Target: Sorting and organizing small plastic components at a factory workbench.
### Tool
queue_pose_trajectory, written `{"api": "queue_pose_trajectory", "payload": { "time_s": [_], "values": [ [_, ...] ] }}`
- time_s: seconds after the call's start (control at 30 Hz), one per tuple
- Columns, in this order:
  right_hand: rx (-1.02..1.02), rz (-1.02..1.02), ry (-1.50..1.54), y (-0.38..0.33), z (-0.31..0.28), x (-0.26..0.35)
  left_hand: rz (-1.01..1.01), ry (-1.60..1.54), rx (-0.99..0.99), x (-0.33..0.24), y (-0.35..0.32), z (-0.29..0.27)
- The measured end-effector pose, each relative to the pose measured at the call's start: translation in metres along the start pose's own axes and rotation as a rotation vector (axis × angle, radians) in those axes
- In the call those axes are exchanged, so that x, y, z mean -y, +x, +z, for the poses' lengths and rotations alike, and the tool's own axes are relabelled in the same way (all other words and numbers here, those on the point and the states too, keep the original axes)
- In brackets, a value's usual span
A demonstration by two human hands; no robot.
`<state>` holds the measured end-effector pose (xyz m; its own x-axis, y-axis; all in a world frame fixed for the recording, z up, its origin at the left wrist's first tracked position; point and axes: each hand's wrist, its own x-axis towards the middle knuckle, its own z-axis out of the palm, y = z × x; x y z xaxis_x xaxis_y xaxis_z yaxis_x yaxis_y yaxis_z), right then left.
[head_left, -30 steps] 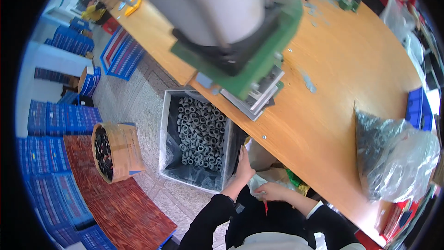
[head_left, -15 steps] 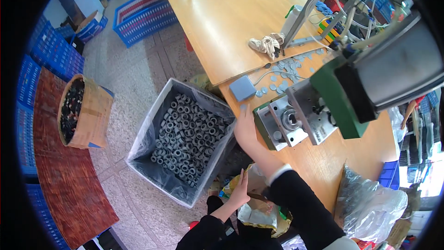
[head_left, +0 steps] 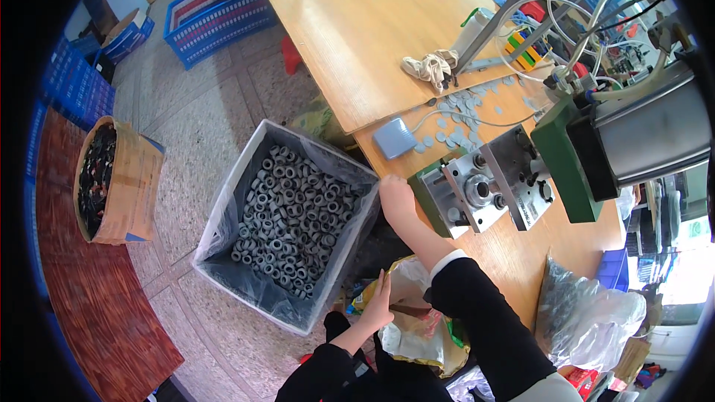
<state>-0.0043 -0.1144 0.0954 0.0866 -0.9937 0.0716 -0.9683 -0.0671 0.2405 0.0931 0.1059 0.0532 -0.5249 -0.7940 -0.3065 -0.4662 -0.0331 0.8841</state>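
Low in the frame, left hand (head_left: 377, 304) flat and open, fingers together, resting against a crumpled bag (head_left: 408, 331) on the lap; nothing pinched there. A little above, right hand (head_left: 396, 199) reaching up to the counter (head_left: 350, 22) edge, just beside the green press (head_left: 477, 192); fingers curled, but impossible to tell if a ring is held inside. Left of this hand, a bin (head_left: 294, 223) lined with plastic, on the floor, well filled with grey rings (head_left: 290, 216).

Judging from this, much work left: bin far from empty, no ring visible in the press fixture. Above the press, a blue pedal (head_left: 393, 138) and many small grey discs (head_left: 465, 104) scattered on the counter, perhaps pieces already processed, not sure. In the lower right, a clear bag (head_left: 588, 320) of dark parts. At far left, a cardboard box (head_left: 119, 179) with black pieces, well apart from the hands.
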Motion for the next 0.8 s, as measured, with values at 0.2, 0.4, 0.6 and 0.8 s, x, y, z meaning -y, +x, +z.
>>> {"api": "queue_pose_trajectory", "payload": {
  "time_s": [0.2,0.4,0.6,0.8],
  "values": [
    [-0.059,0.173,0.766,-0.109,-0.072,-0.020,-0.017,0.004,-0.009,0.005,0.006,-0.007],
    [0.321,0.300,0.501,-0.264,-0.012,-0.054,-0.035,-0.027,0.029,-0.006,0.014,-0.003],
    [0.528,0.203,1.059,-0.180,-0.082,-0.038,0.007,-0.046,-0.032,0.006,0.012,-0.002],
    [0.019,0.443,1.422,0.022,-0.090,-0.004,-0.011,-0.030,0.049,0.002,0.023,-0.009]
  ]
}}
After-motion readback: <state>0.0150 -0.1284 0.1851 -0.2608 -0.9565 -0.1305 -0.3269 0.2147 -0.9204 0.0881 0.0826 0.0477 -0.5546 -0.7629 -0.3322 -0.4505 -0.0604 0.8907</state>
